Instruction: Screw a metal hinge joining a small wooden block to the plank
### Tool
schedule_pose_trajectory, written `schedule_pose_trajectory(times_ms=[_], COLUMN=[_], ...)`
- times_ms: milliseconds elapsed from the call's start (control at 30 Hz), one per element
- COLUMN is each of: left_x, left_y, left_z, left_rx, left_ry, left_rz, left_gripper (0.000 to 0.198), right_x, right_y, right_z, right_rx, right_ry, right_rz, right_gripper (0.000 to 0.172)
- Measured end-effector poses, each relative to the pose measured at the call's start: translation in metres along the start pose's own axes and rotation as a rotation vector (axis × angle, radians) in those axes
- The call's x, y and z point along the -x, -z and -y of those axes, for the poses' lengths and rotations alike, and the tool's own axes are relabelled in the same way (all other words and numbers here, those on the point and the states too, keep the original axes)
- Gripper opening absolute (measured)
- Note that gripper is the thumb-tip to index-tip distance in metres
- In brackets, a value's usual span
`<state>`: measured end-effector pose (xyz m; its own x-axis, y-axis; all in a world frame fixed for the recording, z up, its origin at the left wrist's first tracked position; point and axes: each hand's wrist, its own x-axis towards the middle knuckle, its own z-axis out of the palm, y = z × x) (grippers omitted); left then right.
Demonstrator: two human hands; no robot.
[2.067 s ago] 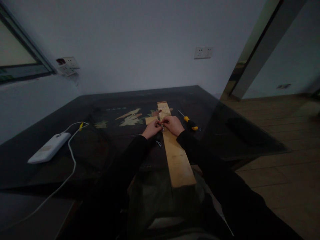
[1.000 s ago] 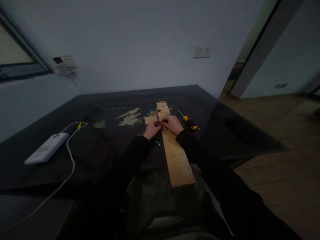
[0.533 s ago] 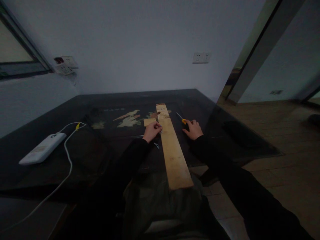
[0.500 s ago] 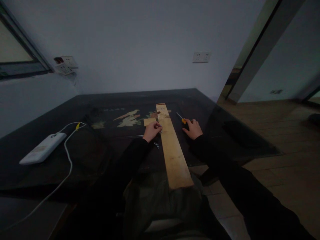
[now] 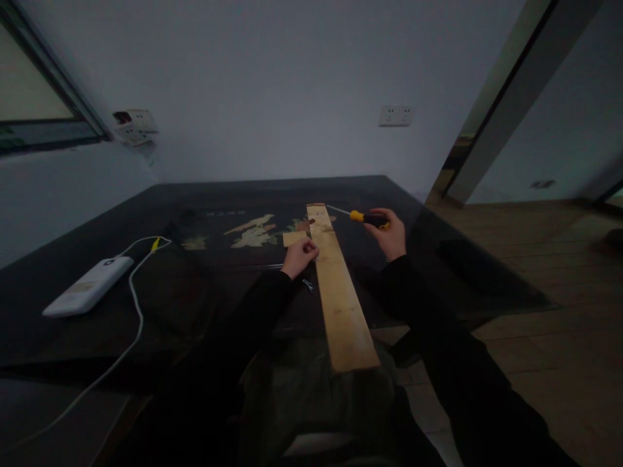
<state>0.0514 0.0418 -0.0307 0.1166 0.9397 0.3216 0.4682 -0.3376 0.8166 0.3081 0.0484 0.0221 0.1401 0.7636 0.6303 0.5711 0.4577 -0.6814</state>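
Observation:
A long wooden board lies on the dark table, its near end sticking out over the front edge. My left hand is pinched at the board's left edge, on something too small to make out. Beside it lies a small wooden piece, left of the board. A few thin metal pieces, perhaps screws, rest on the table below my left hand. My right hand grips a screwdriver with a yellow and black handle, raised right of the board, its shaft pointing left toward the board's far end.
The dark table has a bird and flower picture on its top. A white power bank with a white cable is at the left. A dark flat object lies at the right. A wall stands behind.
My right hand has lifted the screwdriver off the table and now holds it with the shaft pointing left. My left hand stays at the board's edge. The view has shifted slightly.

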Motion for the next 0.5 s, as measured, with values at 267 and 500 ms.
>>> schedule_pose_trajectory(times_ms=[267,500], left_x=[0.0001,-0.0002], left_y=[-0.0021,-0.0026], left_z=[0.0012,0.0019], left_rx=[-0.011,0.012], left_ry=[-0.009,-0.012], left_rz=[-0.011,-0.010], left_gripper=[0.010,0.011], right_x=[0.0012,0.0038], right_y=[-0.0012,0.0027], right_z=[0.0098,0.0078], right_rx=[-0.835,-0.779], right_ry=[-0.233,-0.243], right_rz=[-0.053,0.004], right_gripper=[0.041,0.042])
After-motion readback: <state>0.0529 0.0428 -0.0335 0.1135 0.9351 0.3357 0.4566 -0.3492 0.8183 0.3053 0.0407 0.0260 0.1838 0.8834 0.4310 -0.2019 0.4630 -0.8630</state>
